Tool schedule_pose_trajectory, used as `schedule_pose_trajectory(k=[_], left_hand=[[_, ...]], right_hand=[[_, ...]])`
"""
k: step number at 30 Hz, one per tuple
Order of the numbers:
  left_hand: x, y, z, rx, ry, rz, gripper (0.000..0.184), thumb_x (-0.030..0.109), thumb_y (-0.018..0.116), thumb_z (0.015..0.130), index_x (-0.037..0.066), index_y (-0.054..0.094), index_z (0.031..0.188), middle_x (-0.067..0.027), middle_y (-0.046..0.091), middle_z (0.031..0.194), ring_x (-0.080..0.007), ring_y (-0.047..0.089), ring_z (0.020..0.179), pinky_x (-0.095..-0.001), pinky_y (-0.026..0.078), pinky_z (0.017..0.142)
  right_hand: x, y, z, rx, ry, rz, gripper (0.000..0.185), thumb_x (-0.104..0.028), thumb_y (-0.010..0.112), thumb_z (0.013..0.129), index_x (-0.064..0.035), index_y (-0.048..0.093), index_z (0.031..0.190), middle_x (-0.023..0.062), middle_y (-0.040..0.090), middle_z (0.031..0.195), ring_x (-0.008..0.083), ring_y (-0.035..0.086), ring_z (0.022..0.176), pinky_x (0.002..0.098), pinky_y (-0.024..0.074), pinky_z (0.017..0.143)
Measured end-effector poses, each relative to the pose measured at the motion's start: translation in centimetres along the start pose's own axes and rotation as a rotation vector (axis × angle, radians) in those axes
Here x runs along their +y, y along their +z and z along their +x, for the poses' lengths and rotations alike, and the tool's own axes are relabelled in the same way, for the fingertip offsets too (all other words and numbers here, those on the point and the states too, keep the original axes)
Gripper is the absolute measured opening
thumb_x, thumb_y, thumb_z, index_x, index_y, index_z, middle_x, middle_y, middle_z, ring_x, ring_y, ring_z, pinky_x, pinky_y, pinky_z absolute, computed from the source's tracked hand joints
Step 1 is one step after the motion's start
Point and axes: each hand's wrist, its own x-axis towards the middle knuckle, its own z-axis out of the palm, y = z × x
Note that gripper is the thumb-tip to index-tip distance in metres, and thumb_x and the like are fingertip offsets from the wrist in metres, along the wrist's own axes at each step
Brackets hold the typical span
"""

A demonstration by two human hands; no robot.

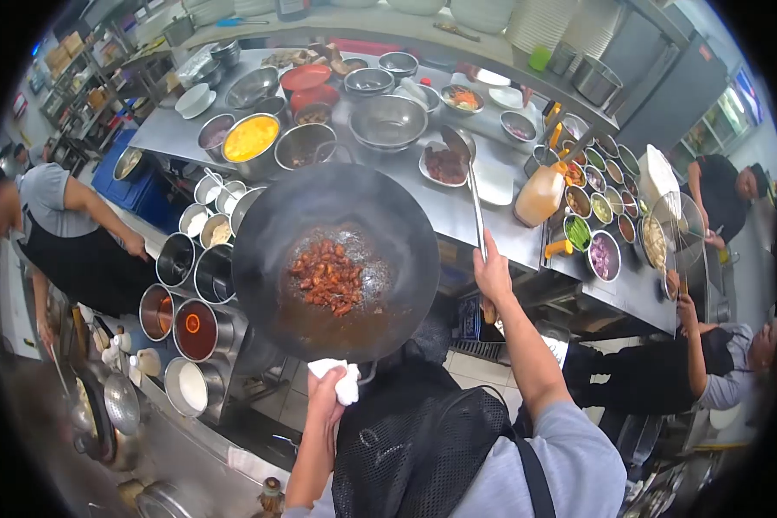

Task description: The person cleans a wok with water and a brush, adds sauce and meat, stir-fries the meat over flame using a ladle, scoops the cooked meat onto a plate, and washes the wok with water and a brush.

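Note:
A large dark wok (336,194) hangs in front of me, tilted so its inside faces up toward my view. Reddish-brown sauced pieces of food (326,276) lie in its middle, with brown sauce below them. My left hand (324,395) is closed on a folded white cloth (341,380) against the wok's near rim and handle. In my right hand (493,272) is a long-handled metal ladle (476,200), its bowl end up over the counter. Behind that bowl sits a white dish of dark red pieces (444,164), with a white plate (494,185) beside it.
Metal bowls (388,121) and a pot of yellow liquid (252,138) stand on the steel counter (470,223). Sauce pots (200,332) line the left. Ingredient tubs (604,257) and a jug (539,197) are right. Co-workers stand left (82,250) and right (664,371).

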Motion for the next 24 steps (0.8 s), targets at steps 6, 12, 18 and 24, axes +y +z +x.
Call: schedule_pose_trajectory(k=[6,12,18,24], left_hand=[[1.5,0.2,2.6,-0.120,-0.041,0.026,0.026,0.000,0.059,0.086,-0.004,0.055,0.112,-0.0172,0.067,0.093,-0.0304,0.072,0.079,-0.0398,0.061,0.067],[0.7,1.3,6.1,-0.238,-0.106,0.003,0.021,0.003,0.061,0.088,-0.003,0.058,0.109,-0.0157,0.068,0.093,-0.0270,0.072,0.079,-0.0361,0.058,0.063],[1.1,2.1,5.8,-0.302,-0.258,-0.060,0.021,0.004,0.061,0.090,-0.003,0.058,0.110,-0.0144,0.067,0.094,-0.0264,0.071,0.079,-0.0371,0.059,0.063],[2.3,5.1,0.8,-0.277,-0.259,-0.011,0.021,0.004,0.059,0.091,-0.001,0.060,0.112,-0.0179,0.071,0.094,-0.0266,0.072,0.076,-0.0338,0.058,0.059]], right_hand=[[-2.8,-0.7,-0.9,0.062,-0.011,0.036,0.058,-0.021,0.060,0.101,-0.0060,0.044,0.154,0.0298,0.070,0.084,0.0420,0.071,0.078,0.0498,0.0544,0.072],[-8.2,-4.7,-10.3,0.091,-0.030,0.180,0.060,-0.017,0.063,0.101,-0.0045,0.042,0.156,0.0149,0.069,0.076,0.0231,0.066,0.063,0.0371,0.0527,0.064],[-5.0,-2.2,-23.1,-0.054,-0.101,-0.044,0.064,-0.008,0.068,0.096,-0.0065,0.043,0.155,0.0291,0.069,0.116,0.0435,0.071,0.100,0.0496,0.0555,0.081],[-4.8,-5.9,-25.4,0.065,-0.229,0.030,0.063,-0.008,0.068,0.096,-0.0072,0.045,0.154,0.0280,0.069,0.123,0.0446,0.070,0.106,0.0456,0.0572,0.085]])
